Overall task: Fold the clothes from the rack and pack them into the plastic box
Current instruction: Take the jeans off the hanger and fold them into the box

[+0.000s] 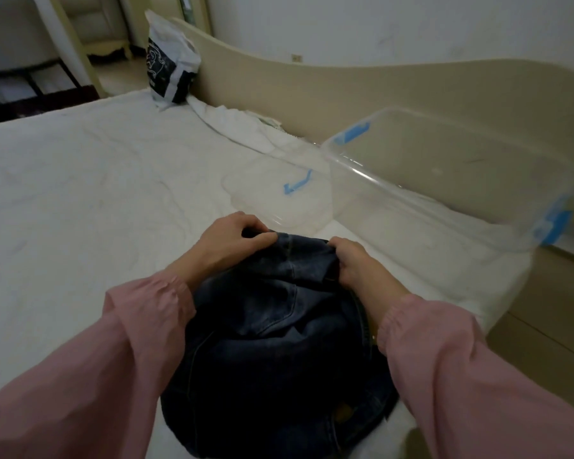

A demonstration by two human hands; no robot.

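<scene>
The person is gripping a dark denim garment (279,342) with both hands at its far edge. The left hand (232,240) is curling its fingers round the far left corner of the cloth. The right hand (355,263) is pinching the far right corner, so both hands are closed on the denim and neither is free. The garment is lying bunched on the white bed (80,180), between the two pink sleeves and close to the person. I cannot tell if it is jeans or a jacket.

The plastic box (411,220) is standing on the bed to the right, near the garment but not touching it. It is looking empty, because no cloth is showing through its clear walls. Its lid (279,190) is lying flat on the bed just beside the box, on its left side.

In my judgement the task is only beginning. The denim is not yet folded into a neat shape and nothing is packed. The rack is not in view, so I cannot say how many clothes are waiting. Folding this piece and placing it in the box are both remaining.
</scene>
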